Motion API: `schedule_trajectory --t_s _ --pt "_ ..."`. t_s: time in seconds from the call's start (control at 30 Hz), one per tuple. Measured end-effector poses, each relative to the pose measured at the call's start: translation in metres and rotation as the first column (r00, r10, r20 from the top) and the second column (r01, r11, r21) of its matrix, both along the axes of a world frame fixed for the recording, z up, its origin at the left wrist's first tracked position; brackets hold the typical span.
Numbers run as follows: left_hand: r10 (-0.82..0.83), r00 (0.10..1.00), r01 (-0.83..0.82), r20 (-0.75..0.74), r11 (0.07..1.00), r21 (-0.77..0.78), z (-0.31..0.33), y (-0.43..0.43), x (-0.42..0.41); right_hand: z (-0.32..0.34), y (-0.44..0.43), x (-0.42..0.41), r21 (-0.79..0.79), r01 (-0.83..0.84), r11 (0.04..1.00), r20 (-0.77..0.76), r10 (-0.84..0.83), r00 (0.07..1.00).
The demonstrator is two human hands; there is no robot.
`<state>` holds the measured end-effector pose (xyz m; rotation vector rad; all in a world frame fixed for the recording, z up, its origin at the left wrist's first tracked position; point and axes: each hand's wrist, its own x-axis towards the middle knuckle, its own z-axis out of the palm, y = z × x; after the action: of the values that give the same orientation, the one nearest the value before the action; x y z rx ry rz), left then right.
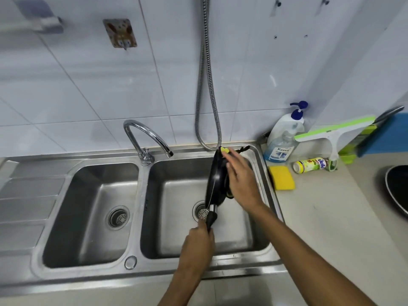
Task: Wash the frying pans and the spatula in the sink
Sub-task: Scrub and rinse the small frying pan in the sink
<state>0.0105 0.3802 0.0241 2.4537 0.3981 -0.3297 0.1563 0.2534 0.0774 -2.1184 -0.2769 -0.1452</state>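
A small black frying pan [215, 180] stands on edge over the right basin of the steel double sink [141, 217]. My left hand [198, 244] grips its black handle from below. My right hand [240, 180] presses a yellow sponge [225, 149] against the pan's far side; only the sponge's tip shows above my fingers. A second black frying pan [397, 191] rests on the counter at the right edge, partly cut off. No spatula shows clearly.
The chrome tap [143, 138] arches over the divider, with no water visibly running. A metal hose [207, 85] hangs from the wall. On the right counter lie another yellow sponge [282, 178], soap bottles [284, 133], a tipped cleaner bottle [310, 164] and a green squeegee [333, 133].
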Motion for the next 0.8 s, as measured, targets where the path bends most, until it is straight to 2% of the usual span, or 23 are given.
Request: schedule_trajectory --t_s 0.07,0.17,0.2,0.27,0.33,0.4,0.5,0.57,0.67,0.73,0.8 --pt "0.010 0.999 -0.015 0.036 0.990 0.137 0.002 0.015 0.002 -0.002 -0.015 0.012 0.187 0.120 0.975 -0.104 -0.102 0.989" --pt "0.011 0.995 -0.036 0.096 0.964 0.265 0.003 0.041 0.003 -0.004 -0.034 0.018 0.444 0.286 0.849 -0.288 -0.167 0.943" --pt "0.007 0.995 -0.035 0.101 0.960 0.277 0.001 0.049 0.001 -0.005 -0.039 0.016 0.482 0.305 0.821 -0.317 -0.161 0.935" --pt "0.024 0.995 -0.049 0.101 0.964 0.260 -0.005 0.059 -0.005 -0.009 -0.052 0.005 0.454 0.323 0.831 -0.327 -0.182 0.928" --pt "0.062 0.993 -0.084 0.104 0.970 0.227 -0.010 0.064 -0.010 -0.016 -0.071 -0.014 0.328 0.298 0.896 -0.292 -0.204 0.934" --pt "0.125 0.985 -0.144 0.121 0.976 0.166 -0.014 0.066 -0.014 -0.027 -0.091 -0.036 0.104 0.250 0.963 -0.222 -0.223 0.949" --pt "0.200 0.965 -0.207 0.170 0.978 0.020 -0.017 0.064 -0.014 -0.054 -0.117 -0.082 -0.190 0.184 0.964 -0.119 -0.209 0.971" --pt "0.236 0.955 -0.226 0.178 0.971 -0.074 -0.024 0.057 -0.010 -0.074 -0.138 -0.114 -0.349 0.117 0.930 -0.129 -0.172 0.977" --pt "0.267 0.950 -0.244 0.160 0.958 -0.148 -0.030 0.033 -0.011 -0.101 -0.170 -0.153 -0.482 -0.013 0.876 -0.213 -0.103 0.972" --pt "0.285 0.948 -0.256 0.141 0.947 -0.193 -0.031 0.018 -0.016 -0.122 -0.178 -0.173 -0.616 -0.117 0.779 -0.226 -0.033 0.973" --pt "0.295 0.948 -0.265 0.121 0.940 -0.216 -0.031 0.006 -0.019 -0.137 -0.177 -0.185 -0.761 -0.173 0.625 -0.219 0.003 0.976"
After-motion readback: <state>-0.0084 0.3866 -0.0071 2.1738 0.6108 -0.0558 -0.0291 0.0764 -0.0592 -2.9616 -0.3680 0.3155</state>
